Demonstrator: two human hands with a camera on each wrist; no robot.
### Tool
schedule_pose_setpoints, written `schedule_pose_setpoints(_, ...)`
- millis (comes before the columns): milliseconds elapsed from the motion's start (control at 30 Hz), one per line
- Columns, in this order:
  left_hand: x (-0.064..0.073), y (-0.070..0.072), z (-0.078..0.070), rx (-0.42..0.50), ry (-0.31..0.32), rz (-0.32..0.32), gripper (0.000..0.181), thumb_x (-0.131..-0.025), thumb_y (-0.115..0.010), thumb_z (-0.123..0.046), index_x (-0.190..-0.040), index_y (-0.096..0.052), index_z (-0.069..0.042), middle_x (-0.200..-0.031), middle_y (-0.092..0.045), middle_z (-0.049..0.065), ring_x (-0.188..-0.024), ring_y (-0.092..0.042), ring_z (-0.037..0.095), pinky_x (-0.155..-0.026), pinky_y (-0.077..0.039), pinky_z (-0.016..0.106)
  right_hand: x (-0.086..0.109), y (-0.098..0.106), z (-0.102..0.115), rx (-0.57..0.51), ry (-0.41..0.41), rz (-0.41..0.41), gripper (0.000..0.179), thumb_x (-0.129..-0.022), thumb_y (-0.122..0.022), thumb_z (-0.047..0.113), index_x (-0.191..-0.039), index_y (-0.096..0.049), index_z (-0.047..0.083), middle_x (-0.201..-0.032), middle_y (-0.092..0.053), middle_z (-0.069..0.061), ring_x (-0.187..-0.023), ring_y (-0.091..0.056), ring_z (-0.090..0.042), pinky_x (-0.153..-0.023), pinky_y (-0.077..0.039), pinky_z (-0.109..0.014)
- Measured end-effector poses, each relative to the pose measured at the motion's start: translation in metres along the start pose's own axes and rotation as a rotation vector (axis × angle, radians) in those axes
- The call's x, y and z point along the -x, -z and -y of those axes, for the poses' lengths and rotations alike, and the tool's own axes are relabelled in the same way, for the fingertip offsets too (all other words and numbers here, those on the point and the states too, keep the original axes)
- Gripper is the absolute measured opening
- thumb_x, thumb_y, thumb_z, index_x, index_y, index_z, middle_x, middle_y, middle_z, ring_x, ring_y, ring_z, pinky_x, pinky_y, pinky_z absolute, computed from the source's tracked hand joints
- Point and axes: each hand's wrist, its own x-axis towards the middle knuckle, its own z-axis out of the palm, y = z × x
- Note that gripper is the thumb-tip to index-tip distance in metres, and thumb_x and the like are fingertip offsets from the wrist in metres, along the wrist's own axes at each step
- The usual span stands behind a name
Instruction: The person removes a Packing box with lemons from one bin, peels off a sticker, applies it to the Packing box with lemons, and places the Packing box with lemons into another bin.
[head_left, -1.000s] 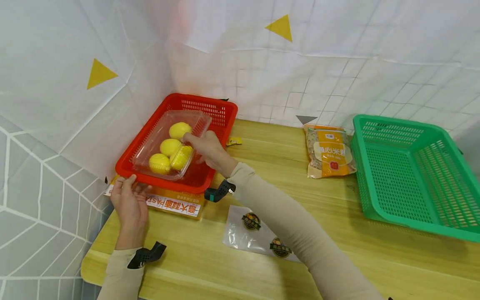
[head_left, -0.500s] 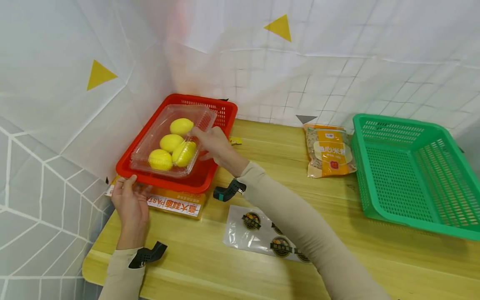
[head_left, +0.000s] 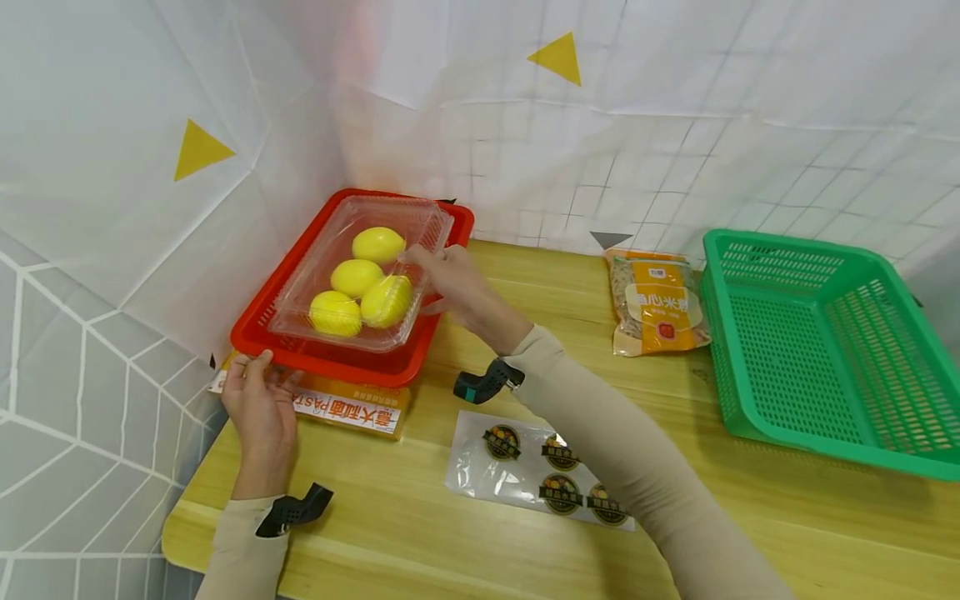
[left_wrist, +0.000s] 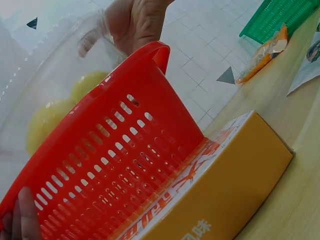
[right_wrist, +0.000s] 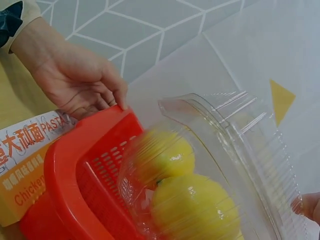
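A clear plastic clamshell container [head_left: 408, 212] holds several yellow lemons [head_left: 356, 277]. My right hand [head_left: 465, 287] pinches its right side, thumb on the edge. In the head view it overlaps the red basket [head_left: 375, 367]; the left wrist view shows the lemons above the basket's rim, the container tilted. My left hand [head_left: 258, 408] grips the basket's near left corner, thumb on the rim; in the right wrist view this hand [right_wrist: 77, 75] shows with its fingers bent at the corner. In that same view only a fingertip of the right hand [right_wrist: 307, 206] appears.
An orange pasta box [head_left: 345, 406] lies against the basket's near side. On the table are a sticker sheet [head_left: 517, 475], an orange-labelled grain bag [head_left: 660, 300] and a green basket [head_left: 847, 350] at right. A small yellow packet sits behind my right hand. Fabric walls stand left and behind.
My right hand has raised the container of lemons and drawn it to the right, and more of the sticker sheet shows. My left hand has stayed at the red basket's corner.
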Motion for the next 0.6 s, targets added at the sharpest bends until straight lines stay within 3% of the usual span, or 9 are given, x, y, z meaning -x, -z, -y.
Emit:
schedule_pose_setpoints(167,0.0,0.0,0.001,0.001,-0.008,-0.007,0.012,-0.1,-0.065,0.001,-0.095,-0.055,0.003,-0.125,-0.055,0.026,-0.073,-0.067,0.026,-0.063,-0.062,0.034,0.006,0.009,0.002,-0.021,0.042,0.052,0.04,-0.103,-0.065,0.027,-0.072,-0.057,0.002,-0.109,-0.065,-0.012,-0.079,-0.064,-0.024,-0.075,-0.063,-0.046)
schedule_pose_setpoints(233,0.0,0.0,0.0,-0.003,-0.007,-0.009,0.011,-0.1,-0.066,0.0,-0.096,-0.055,0.003,-0.127,-0.055,0.027,-0.074,-0.067,0.026,-0.063,-0.062,0.034,0.008,0.012,0.002,-0.035,0.054,0.067,0.034,-0.103,-0.066,0.027,-0.082,-0.065,0.0,-0.122,-0.067,-0.015,-0.083,-0.067,-0.026,-0.074,-0.063,-0.046)
schedule_pose_setpoints(333,0.0,-0.001,-0.001,-0.012,-0.004,-0.01,0.012,-0.1,-0.066,0.0,-0.096,-0.055,0.003,-0.129,-0.055,0.027,-0.074,-0.066,0.026,-0.063,-0.062,0.033,0.012,0.016,0.004,-0.038,0.048,0.062,0.038,-0.102,-0.066,0.027,-0.078,-0.057,-0.001,-0.131,-0.064,-0.017,-0.084,-0.067,-0.027,-0.072,-0.063,-0.046)
schedule_pose_setpoints(500,0.0,0.0,0.0,-0.007,0.001,-0.008,0.015,-0.1,-0.065,0.001,-0.092,-0.052,0.002,-0.128,-0.055,0.027,-0.072,-0.065,0.026,-0.061,-0.061,0.033,0.018,0.021,0.005,-0.045,0.032,0.032,0.038,-0.102,-0.066,0.027,-0.08,-0.053,-0.001,-0.122,-0.063,-0.012,-0.082,-0.064,-0.026,-0.072,-0.063,-0.045)
schedule_pose_setpoints(600,0.001,0.001,0.001,-0.003,-0.003,-0.005,0.016,-0.1,-0.065,0.0,-0.092,-0.052,0.002,-0.129,-0.054,0.028,-0.072,-0.065,0.026,-0.061,-0.062,0.033,0.021,0.026,0.005,-0.059,0.033,0.022,0.033,-0.102,-0.066,0.027,-0.089,-0.056,-0.002,-0.112,-0.062,-0.01,-0.08,-0.062,-0.026,-0.073,-0.063,-0.046)
